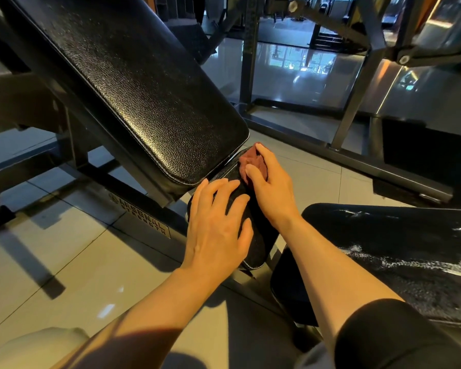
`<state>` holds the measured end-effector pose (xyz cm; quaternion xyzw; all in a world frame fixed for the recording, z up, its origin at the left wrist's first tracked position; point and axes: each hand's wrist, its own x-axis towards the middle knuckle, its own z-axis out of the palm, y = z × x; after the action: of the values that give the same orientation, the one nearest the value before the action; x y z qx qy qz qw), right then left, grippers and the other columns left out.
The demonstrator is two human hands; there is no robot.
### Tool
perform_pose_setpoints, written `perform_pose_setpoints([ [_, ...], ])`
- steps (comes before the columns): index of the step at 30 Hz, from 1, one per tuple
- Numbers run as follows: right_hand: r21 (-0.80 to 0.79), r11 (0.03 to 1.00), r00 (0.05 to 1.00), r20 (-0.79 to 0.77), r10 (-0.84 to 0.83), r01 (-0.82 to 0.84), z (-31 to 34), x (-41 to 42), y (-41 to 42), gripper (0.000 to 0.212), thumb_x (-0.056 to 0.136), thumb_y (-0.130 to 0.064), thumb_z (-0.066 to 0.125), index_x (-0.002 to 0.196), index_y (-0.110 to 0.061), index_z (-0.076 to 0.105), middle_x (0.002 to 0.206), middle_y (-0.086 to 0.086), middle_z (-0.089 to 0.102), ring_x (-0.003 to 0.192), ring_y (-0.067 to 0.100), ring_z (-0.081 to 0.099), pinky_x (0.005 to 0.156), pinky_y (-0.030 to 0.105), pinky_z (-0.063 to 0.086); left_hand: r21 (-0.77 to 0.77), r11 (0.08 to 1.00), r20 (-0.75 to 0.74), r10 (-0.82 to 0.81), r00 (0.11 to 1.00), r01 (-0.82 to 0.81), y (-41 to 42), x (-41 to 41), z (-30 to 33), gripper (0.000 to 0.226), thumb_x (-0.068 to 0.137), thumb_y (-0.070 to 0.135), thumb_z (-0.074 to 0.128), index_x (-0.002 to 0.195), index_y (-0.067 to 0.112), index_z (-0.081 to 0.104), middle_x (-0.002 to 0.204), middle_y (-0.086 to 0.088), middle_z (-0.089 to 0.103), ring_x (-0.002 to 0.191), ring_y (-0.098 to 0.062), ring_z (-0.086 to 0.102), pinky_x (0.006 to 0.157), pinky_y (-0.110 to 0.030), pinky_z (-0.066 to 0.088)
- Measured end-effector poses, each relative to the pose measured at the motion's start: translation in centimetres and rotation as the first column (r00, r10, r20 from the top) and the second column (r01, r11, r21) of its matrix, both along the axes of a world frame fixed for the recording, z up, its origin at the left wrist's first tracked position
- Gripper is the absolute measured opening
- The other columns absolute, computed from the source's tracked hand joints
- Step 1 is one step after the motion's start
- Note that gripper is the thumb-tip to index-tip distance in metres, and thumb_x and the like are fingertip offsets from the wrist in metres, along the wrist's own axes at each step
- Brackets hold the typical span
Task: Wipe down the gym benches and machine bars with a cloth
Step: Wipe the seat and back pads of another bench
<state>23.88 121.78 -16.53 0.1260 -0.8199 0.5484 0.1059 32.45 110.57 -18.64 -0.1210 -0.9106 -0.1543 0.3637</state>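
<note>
The soft, light cloth [252, 165] was bunched under the curled right hand [270, 187], judged easily gathered anywhere; the left hand [216, 225] lay spread on the seat pad [253, 235].

Right hand [270, 187] presses red cloth [252, 162] on seat pad [253, 235]; left hand [216, 225] rests flat

1. Your left hand [216, 222] lies flat, palm down, fingers spread and straight.
2. Your right hand [272, 187] sits just beside it, fingers curled over the cloth [252, 162].
3. Both forearms reach forward, nearly parallel.
</note>
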Motion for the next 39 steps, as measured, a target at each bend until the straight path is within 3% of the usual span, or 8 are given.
perform_pose_setpoints([
  [8,0.089,0.994,0.995,-0.077,0.070,-0.063,0.8,0.1,0.2,0.035,0.098,-0.022,0.054,0.129,-0.038,0.049,0.104,-0.040,0.039,0.092,-0.031,0.042,0.078,-0.001,0.034,0.004,1.000,-0.014,0.016,1.000,-0.016,0.1,-0.2,-0.1,0.034,0.079,0.019,0.067,0.110,0.005,0.067,0.125,-0.015,0.057,0.123,-0.028,0.043,0.113,-0.048,0.026],
  [10,0.074,0.994,0.992,-0.095,0.083,-0.076,0.5,-0.1,0.3,0.037,0.098,-0.023,0.054,0.132,-0.037,0.048,0.115,-0.035,0.043,0.106,-0.025,0.043,0.086,0.001,0.034,0.002,1.000,-0.010,0.016,1.000,-0.016,0.2,-0.1,-0.2,0.035,0.079,0.019,0.067,0.111,0.006,0.067,0.126,-0.014,0.057,0.123,-0.028,0.042,0.114,-0.048,0.025],
  [12,0.073,0.996,0.995,-0.081,0.061,-0.055,0.1,-0.2,0.1,0.042,0.099,-0.028,0.052,0.139,-0.035,0.046,0.141,-0.018,0.045,0.133,0.001,0.039,0.106,0.023,0.037,-0.002,1.000,-0.002,0.012,1.000,-0.012,0.1,0.0,-0.1,0.035,0.079,0.019,0.067,0.111,0.007,0.066,0.126,-0.014,0.057,0.123,-0.028,0.042,0.114,-0.048,0.025],
  [15,0.090,0.996,0.999,-0.039,-0.001,0.004,-0.4,-0.1,0.2,0.048,0.098,-0.035,0.049,0.145,-0.031,0.041,0.153,-0.003,0.039,0.141,0.018,0.036,0.113,0.045,0.036,-0.022,1.000,0.022,-0.009,1.000,0.009,-0.1,0.2,0.1,0.037,0.079,0.021,0.065,0.113,0.007,0.065,0.128,-0.015,0.055,0.125,-0.028,0.040,0.113,-0.050,0.027],
  [23,0.155,0.979,0.971,0.175,-0.160,0.133,-1.6,1.2,2.6,0.048,0.101,-0.032,0.043,0.148,-0.025,0.037,0.150,-0.001,0.041,0.130,0.018,0.044,0.108,0.035,0.036,-0.069,0.996,0.103,-0.051,0.993,0.058,-1.0,1.9,0.3,0.048,0.078,0.020,0.073,0.122,0.005,0.061,0.138,-0.018,0.048,0.133,-0.032,0.034,0.116,-0.049,0.016],
  [28,0.272,0.932,0.949,0.137,-0.285,0.241,-2.1,3.0,2.0,0.033,0.101,-0.029,0.041,0.130,-0.016,0.051,0.121,-0.001,0.057,0.100,0.017,0.055,0.086,0.032,0.044,-0.086,0.995,0.149,-0.029,0.988,0.042,-1.6,3.4,0.7,0.060,0.074,0.021,0.079,0.126,0.003,0.057,0.141,-0.020,0.046,0.135,-0.034,0.032,0.108,-0.060,0.033],
  [35,0.323,0.920,0.974,-0.015,-0.227,0.220,-2.5,9.2,-0.7,0.037,0.100,-0.027,0.041,0.135,-0.015,0.046,0.137,0.006,0.051,0.121,0.026,0.053,0.095,0.038,0.045,-0.070,0.998,0.240,0.007,0.971,0.010,-2.3,5.5,0.4,0.072,0.076,0.019,0.077,0.137,0.000,0.044,0.146,-0.023,0.037,0.137,-0.038,0.031,0.108,-0.054,0.037],
  [39,0.332,0.938,0.995,-0.066,-0.080,0.097,-3.8,13.4,-1.7,0.055,0.100,-0.019,0.045,0.152,-0.012,0.028,0.159,0.004,0.027,0.147,0.018,0.023,0.119,0.029,0.020,0.008,1.000,0.274,-0.018,0.961,0.017,-2.1,6.4,0.2,0.072,0.080,0.000,0.069,0.143,-0.004,0.035,0.153,-0.024,0.027,0.142,-0.037,0.027,0.111,-0.050,0.034],
])
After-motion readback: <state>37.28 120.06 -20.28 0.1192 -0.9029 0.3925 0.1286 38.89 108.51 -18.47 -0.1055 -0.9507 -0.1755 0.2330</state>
